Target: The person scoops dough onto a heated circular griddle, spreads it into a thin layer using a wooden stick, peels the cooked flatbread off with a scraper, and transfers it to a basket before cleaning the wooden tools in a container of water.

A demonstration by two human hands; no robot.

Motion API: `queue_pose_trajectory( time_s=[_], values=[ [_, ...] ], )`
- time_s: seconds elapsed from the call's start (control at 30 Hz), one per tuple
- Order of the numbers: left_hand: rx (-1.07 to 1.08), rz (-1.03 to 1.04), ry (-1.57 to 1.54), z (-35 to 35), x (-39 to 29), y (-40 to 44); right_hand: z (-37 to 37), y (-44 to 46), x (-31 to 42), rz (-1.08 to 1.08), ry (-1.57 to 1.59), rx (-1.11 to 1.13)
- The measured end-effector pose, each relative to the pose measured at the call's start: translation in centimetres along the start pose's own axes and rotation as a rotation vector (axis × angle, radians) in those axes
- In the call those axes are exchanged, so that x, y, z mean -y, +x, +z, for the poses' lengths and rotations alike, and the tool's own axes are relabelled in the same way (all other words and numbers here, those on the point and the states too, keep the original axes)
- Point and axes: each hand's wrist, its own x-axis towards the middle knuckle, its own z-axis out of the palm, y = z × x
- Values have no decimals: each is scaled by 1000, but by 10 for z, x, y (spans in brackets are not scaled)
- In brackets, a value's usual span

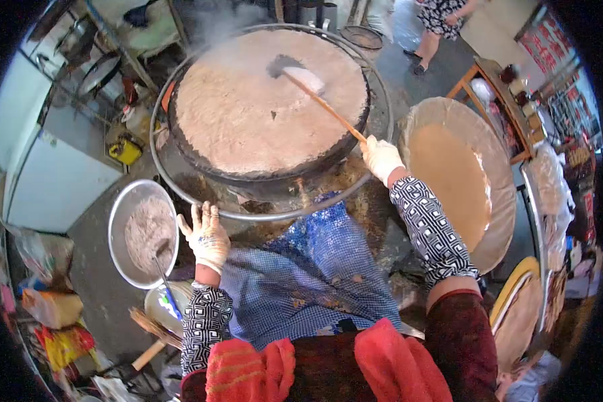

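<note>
A large round griddle (268, 175) carries a wide, pale brown sheet of batter (248, 114), with steam rising at its far side. My right hand (382, 159), in a whitish glove, is closed around the wooden handle of a long-handled tool (331, 112). Its dark, blurred head lies over the far part of the batter, beside a white patch; the kind of tool is unclear. My left hand (206, 236), also gloved, has its fingers spread at the metal ring (281, 216) around the griddle. Close beside it stands a metal bowl (117, 234) of thick pinkish-grey mixture with a blue-handled utensil (169, 295).
To the right is a big lined basin (502, 201) of brownish liquid. Flat brown sheets (519, 315) are stacked at the lower right. A wooden-framed cabinet (479, 77) and another person's leg (429, 48) are farther back. Bags (53, 308) crowd the lower left.
</note>
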Motion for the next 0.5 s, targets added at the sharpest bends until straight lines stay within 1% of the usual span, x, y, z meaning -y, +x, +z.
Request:
queue_pose_trajectory(
  time_s=[0.07,0.1,0.13,0.17,0.2,0.23,0.3,0.33,0.37,0.43,0.5],
  values=[
    [-12,-24,43,0,13,7,-30,-12,22,-60,95,68],
    [-30,-13,38,-2,21,9,-14,-17,10,-102,136,27],
    [2,-38,33,-1,28,13,-4,-17,3,5,-12,89],
    [51,-67,73,-6,31,20,6,-13,-13,52,35,79],
    [131,-103,117,-2,39,27,0,-7,-16,127,7,86],
    [201,-164,89,-2,46,36,-21,-8,-4,77,-28,61],
    [205,-213,147,-15,39,48,-14,-5,7,26,55,65],
    [117,-190,81,-24,26,53,-22,-14,17,3,106,62],
    [34,-166,15,-32,4,53,-25,-20,22,-16,125,109],
    [115,36,-318,-65,-50,53,-12,-27,13,-16,5,192],
    [73,258,-523,-44,-99,38,-6,-17,2,158,76,160]
  ],
)
